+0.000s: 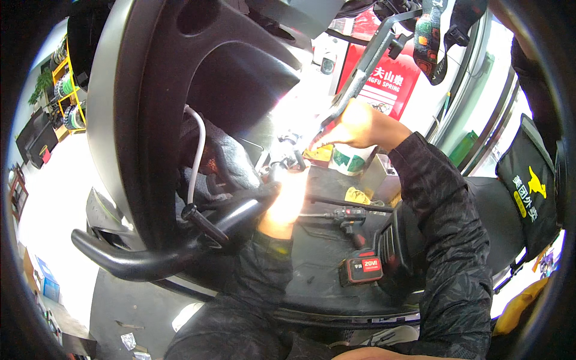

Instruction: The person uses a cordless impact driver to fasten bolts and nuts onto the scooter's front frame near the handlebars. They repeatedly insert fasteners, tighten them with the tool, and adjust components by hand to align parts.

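My right hand [360, 125] reaches in from the right with its fingers bent and pressed together at the lower end of a long grey metal bar [370, 63]. What lies between its fingertips is hidden by glare. My left hand [290, 195] comes up from below beside metal fittings [282, 150] at the edge of a black vehicle panel [243, 78]. Bright light washes it out, and its fingers cannot be made out. Below the hands, a cordless drill [350, 219] with a red and black battery [362, 270] lies on the black footboard [318, 264].
A curved black bar [138, 265] juts out at the left, near a white cable [200, 153] and a grey cloth [231, 162]. Beyond my right hand stand a white and green tub [349, 161] and a red box [387, 81]. The black seat [495, 210] is at the right.
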`<state>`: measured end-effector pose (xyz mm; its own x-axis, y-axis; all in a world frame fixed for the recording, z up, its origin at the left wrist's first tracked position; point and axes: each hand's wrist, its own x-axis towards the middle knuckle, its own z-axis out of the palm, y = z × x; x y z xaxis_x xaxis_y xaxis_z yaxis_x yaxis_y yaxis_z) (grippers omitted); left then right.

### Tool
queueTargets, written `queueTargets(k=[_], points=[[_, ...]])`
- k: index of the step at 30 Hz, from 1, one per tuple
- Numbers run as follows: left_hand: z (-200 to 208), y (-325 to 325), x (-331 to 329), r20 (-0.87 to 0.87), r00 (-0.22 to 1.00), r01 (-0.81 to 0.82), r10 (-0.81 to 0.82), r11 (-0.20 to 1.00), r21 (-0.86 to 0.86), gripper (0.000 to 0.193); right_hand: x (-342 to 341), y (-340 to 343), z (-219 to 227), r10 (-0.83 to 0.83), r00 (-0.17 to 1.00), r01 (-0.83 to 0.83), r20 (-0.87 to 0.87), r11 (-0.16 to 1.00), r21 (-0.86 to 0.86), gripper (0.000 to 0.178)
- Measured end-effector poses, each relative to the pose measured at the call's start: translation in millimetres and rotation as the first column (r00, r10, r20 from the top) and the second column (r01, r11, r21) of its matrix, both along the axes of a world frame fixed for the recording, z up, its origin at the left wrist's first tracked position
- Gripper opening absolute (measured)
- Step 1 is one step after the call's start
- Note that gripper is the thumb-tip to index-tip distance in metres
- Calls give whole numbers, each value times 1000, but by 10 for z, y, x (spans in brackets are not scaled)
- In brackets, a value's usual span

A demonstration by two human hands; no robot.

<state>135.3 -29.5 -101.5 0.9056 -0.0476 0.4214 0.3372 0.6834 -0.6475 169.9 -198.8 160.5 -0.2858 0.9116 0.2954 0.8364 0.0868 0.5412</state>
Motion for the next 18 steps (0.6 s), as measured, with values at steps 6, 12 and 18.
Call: queueTargets(k=[6, 12, 18], points=[[309, 100, -285, 462, 714, -686, 527, 394, 611, 40, -57, 66, 48, 32, 999, -31, 13, 999, -45, 31], [562, 91, -797, 553, 621, -394, 555, -389, 833, 32, -42, 96, 26, -125, 944, 96, -305, 990, -107, 22], [1395, -104, -1752, 909, 418, -279, -5, -952, 123, 15, -110, 162, 50, -257, 789, 235, -558, 965, -113, 50]])
